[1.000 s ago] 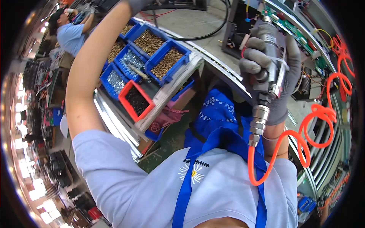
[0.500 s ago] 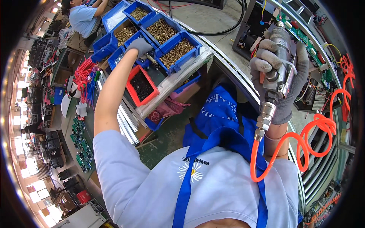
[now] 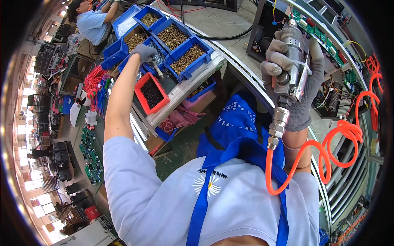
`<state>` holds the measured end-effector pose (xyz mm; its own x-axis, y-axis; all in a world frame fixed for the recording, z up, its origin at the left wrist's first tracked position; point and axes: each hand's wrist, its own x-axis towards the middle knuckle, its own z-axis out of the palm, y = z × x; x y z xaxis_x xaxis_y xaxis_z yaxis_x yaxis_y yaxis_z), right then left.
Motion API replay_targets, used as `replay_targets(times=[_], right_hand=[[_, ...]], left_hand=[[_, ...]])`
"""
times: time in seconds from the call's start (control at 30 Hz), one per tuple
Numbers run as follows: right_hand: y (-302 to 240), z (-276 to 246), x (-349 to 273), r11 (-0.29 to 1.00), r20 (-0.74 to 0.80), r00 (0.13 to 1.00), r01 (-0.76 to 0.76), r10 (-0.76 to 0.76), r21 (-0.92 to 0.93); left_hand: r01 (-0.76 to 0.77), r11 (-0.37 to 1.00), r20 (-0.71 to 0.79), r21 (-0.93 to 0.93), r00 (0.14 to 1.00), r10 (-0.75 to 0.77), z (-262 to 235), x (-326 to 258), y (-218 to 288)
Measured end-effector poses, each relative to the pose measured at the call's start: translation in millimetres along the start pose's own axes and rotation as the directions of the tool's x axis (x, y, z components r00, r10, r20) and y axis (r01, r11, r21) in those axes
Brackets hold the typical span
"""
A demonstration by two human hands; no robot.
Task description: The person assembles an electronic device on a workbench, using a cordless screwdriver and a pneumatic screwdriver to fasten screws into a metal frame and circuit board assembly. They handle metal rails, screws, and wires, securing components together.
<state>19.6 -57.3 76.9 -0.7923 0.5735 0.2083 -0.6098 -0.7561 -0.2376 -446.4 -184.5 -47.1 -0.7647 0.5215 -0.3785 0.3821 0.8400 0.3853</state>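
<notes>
My right hand [image 3: 283, 67], in a grey glove, is closed round a metal air screwdriver [image 3: 294, 53]. Its bit end points up and away, toward the circuit boards in an open dark cabinet. An orange coiled air hose [image 3: 269, 172] leaves its lower end through a silver coupling [image 3: 279, 123]. My left hand [image 3: 144, 52], also gloved in grey, reaches over a blue bin of silver screws [image 3: 158, 53]. Its fingers are mostly hidden by the back of the hand. Close below the fingers is a short pale stick-like tool [image 3: 157, 69]; whether the hand grips it is unclear.
Blue bins of brass-coloured screws [image 3: 188, 59] stand beside and beyond my left hand. Nearer me is a red bin of black screws [image 3: 152, 93]. The dark cabinet with wired boards [image 3: 320, 35] is at the right. Another person [image 3: 92, 22] works at the far left.
My left hand has shifted left and slightly nearer, uncovering more silver screws. The stick-like tool has also shifted nearer. The right hand, still gripping the screwdriver, appears slightly further left.
</notes>
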Motion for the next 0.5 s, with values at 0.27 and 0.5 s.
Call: replay_targets(times=[0.27,0.5], right_hand=[[-3.1,1.1,-7.1,0.999,-0.006,1.000,0.018,-0.018,-0.050],[4.4,14.0,-3.9,0.987,-0.288,0.951,0.072,-0.111,-0.142]], left_hand=[[0.097,0.276,0.216,-0.956,0.871,0.442,-40.3,-28.0,3.8],[0.089,-0.182,-0.160,-0.979,0.210,0.965,-36.0,-65.5,214.4]])
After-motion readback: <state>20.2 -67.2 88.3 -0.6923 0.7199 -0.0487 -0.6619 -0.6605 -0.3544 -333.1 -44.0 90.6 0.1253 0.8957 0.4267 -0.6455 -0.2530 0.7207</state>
